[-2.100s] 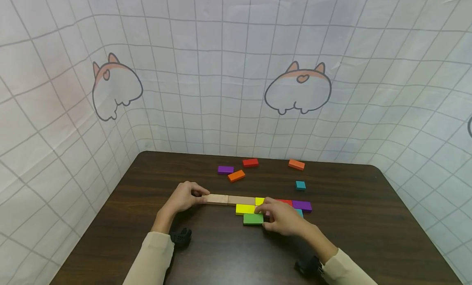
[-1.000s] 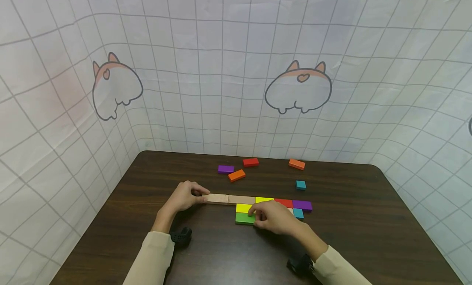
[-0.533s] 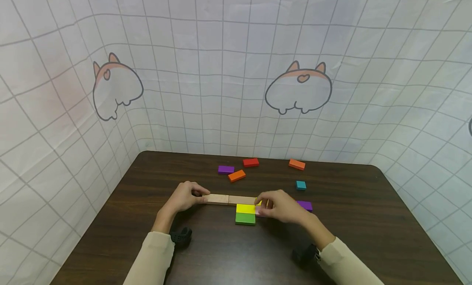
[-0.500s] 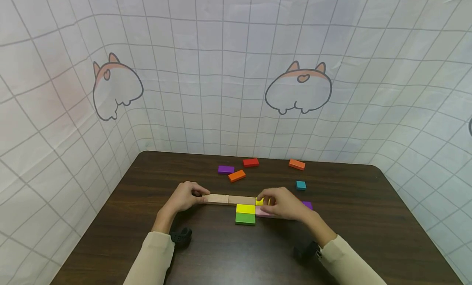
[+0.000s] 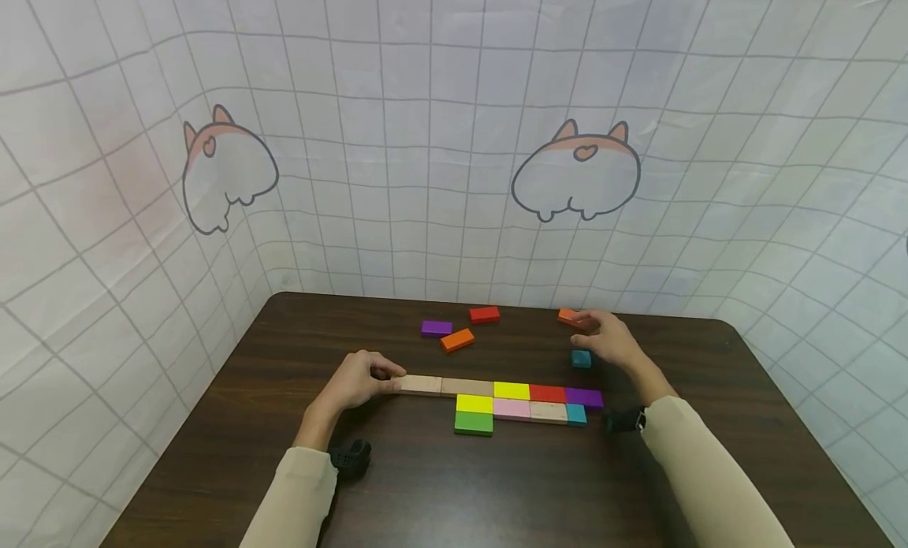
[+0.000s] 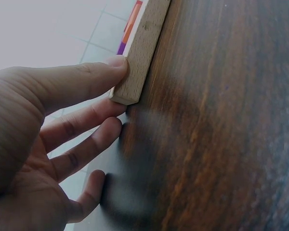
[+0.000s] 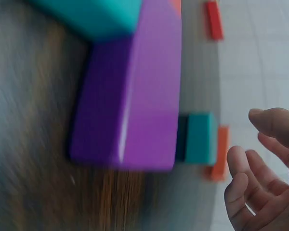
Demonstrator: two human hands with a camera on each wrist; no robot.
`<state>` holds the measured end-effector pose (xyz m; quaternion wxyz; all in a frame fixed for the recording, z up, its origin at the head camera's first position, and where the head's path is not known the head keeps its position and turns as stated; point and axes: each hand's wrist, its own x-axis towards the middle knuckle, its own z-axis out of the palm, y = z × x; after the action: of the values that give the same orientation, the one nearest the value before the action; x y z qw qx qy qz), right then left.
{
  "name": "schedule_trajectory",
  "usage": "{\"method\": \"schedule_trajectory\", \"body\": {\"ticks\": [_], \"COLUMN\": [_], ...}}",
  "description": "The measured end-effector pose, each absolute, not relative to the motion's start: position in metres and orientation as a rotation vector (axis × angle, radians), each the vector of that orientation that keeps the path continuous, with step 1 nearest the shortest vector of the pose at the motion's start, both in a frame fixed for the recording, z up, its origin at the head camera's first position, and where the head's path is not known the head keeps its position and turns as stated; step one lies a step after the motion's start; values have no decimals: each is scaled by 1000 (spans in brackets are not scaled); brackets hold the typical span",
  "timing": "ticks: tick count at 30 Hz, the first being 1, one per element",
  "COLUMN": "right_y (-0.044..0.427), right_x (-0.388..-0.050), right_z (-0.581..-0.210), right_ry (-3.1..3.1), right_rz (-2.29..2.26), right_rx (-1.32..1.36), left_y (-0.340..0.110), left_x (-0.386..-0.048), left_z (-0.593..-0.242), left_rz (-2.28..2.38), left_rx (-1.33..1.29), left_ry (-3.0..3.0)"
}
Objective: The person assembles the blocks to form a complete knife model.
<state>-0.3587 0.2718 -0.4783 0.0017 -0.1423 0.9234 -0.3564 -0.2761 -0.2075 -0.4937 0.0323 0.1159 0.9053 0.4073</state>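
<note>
My left hand (image 5: 355, 381) holds the left end of a plain wooden block (image 5: 420, 385). In the left wrist view the thumb presses the wooden block's (image 6: 144, 53) side and the index finger lies at its end. My right hand (image 5: 612, 341) hovers over the small teal block (image 5: 581, 359), near an orange block (image 5: 570, 317) that its fingers partly cover. Nothing is between its spread fingers in the right wrist view. Right of the held block, a back row runs through another wooden block (image 5: 467, 387), a yellow block (image 5: 511, 390), a red block (image 5: 547, 393) and a purple block (image 5: 585, 398).
In front of that row lie a yellow block (image 5: 474, 404), a pink block (image 5: 511, 408), a pale wooden block (image 5: 548, 411) and a teal block (image 5: 576, 414). A green block (image 5: 473, 423) is nearest. Loose purple (image 5: 436, 329), red (image 5: 485, 315) and orange blocks (image 5: 457, 341) lie behind.
The green block slid left under the right hand, lining up below the yellow one. The right hand then left the rows and moved back and right. The left hand stayed put.
</note>
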Motion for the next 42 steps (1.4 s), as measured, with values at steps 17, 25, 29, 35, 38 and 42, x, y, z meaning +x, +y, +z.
{"method": "schedule_trajectory", "body": {"ticks": [17, 25, 29, 35, 38, 42], "right_y": [286, 280, 278, 275, 271, 269], "right_x": [-391, -395, -396, -398, -400, -401], "right_z": [-486, -489, -490, -492, -492, -491], "right_ry": [2785, 2903, 2912, 2893, 2916, 2936], "right_rz": [-1092, -971, -959, -947, -920, -918], "right_rx": [-293, -296, -306, -240, -215, -212], "left_y": [-207, -207, -207, -207, -207, -207], "left_x": [-274, -275, -275, -275, -275, -275], "left_z": [-492, -494, -494, -493, -493, -492], "left_rz": [1249, 1263, 1255, 1252, 1250, 1247], "left_rx": [345, 360, 354, 373, 385, 390], "left_ry": [2786, 2788, 2789, 2796, 2805, 2807]}}
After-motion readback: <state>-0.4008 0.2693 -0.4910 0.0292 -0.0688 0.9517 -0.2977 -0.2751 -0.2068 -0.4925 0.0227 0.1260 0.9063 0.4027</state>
